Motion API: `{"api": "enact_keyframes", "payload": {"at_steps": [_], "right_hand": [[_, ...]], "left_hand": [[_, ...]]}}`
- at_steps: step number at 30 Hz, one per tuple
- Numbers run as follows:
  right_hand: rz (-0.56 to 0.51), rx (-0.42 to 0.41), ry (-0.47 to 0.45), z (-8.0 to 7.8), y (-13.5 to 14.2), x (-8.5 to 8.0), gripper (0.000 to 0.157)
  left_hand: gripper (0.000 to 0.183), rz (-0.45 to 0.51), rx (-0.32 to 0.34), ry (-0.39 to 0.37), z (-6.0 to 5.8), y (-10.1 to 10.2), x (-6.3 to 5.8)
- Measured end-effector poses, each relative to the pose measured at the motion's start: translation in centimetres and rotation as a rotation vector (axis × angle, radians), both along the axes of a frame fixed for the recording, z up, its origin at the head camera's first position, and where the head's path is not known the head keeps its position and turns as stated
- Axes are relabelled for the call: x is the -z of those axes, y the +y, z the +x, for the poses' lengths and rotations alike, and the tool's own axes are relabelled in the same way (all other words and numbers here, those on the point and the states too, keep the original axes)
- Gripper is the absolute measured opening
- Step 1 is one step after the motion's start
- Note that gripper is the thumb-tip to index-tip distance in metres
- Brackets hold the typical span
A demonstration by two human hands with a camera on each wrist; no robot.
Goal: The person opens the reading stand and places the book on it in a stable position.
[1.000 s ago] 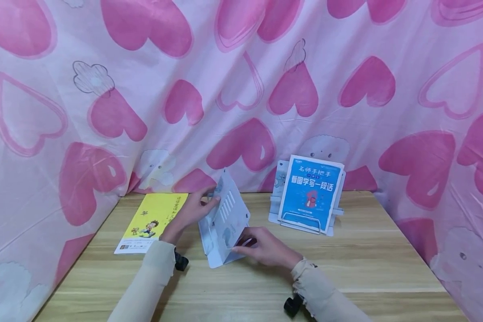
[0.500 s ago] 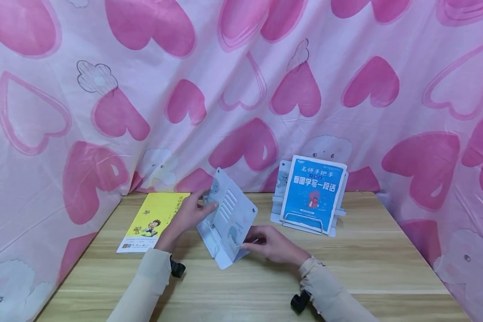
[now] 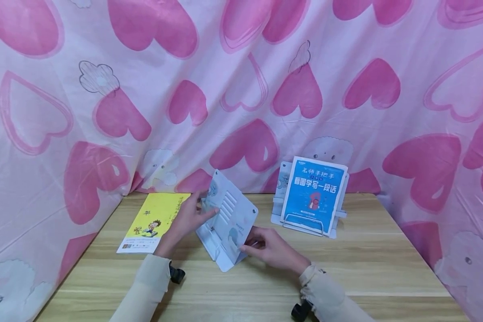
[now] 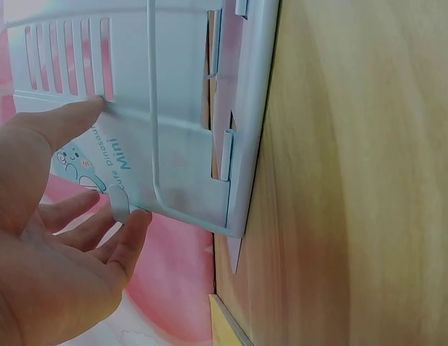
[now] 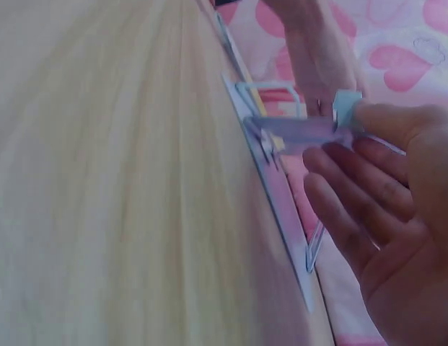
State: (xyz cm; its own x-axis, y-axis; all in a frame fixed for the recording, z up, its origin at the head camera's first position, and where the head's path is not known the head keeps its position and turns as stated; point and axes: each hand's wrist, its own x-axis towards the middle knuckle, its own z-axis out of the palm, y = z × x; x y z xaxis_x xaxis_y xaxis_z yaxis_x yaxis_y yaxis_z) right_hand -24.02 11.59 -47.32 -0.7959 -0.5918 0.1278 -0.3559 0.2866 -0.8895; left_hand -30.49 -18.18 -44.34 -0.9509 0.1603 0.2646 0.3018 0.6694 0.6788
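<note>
A pale blue metal book stand with slots and a cartoon print stands tilted back on the table. My left hand holds its left side, the thumb on the front face below the slots and the other fingers by the edge and a small side tab. A wire page holder runs across the front. My right hand pinches the lower right side, thumb against a light blue tab and fingers curled behind the panel. Part of the right fingers is hidden by the stand in the head view.
Left of the stand lies a yellow book flat on the wooden table. A second book stand holds a blue book at the back right. A pink heart-patterned cloth hangs behind the table.
The book stand has turned so that its front face shows more broadly to the head camera. My right hand has shifted slightly right with it; both hands keep their hold.
</note>
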Motion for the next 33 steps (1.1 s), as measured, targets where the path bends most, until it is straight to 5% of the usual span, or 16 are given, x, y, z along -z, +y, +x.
{"api": "enact_keyframes", "payload": {"at_steps": [10, 33], "right_hand": [[-0.034, 0.057, -0.001, 0.7, -1.1, -0.5, 0.057], [0.031, 0.169, 0.007, -1.3, 1.8, 0.0, 0.048]], "left_hand": [[0.080, -0.027, -0.036, 0.021, 0.5, 0.0, 0.0], [0.069, 0.093, -0.016, -0.038, 2.0, -1.6, 0.4]]}}
